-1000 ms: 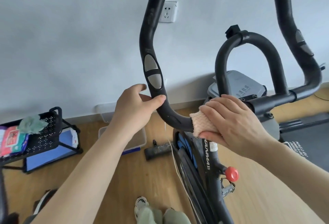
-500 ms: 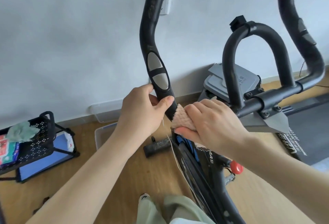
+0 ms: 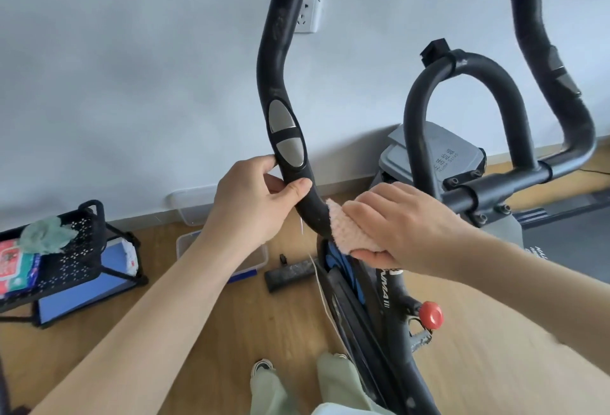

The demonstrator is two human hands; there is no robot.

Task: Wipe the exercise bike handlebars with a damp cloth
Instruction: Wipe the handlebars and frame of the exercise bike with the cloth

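The black left handlebar (image 3: 276, 61) of the exercise bike rises in the middle of the view, with two silver sensor pads (image 3: 285, 132) on it. My left hand (image 3: 254, 203) grips this bar just below the pads. My right hand (image 3: 401, 223) presses a folded pink cloth (image 3: 346, 233) around the lower bend of the same bar, close to the left hand's thumb. The right handlebar (image 3: 548, 61) and a central loop bar (image 3: 462, 68) stand untouched at the right.
A black mesh rack (image 3: 82, 239) with a green rag and a wipes pack stands at the left. Clear plastic boxes (image 3: 194, 206) and a black brush (image 3: 288, 274) lie on the wooden floor. A grey bin (image 3: 458, 154) and a treadmill (image 3: 567, 230) sit behind the bike.
My right hand slid the cloth leftward along the lower bend, toward my left hand, then stayed there. My left hand keeps its grip. The camera view shifted.
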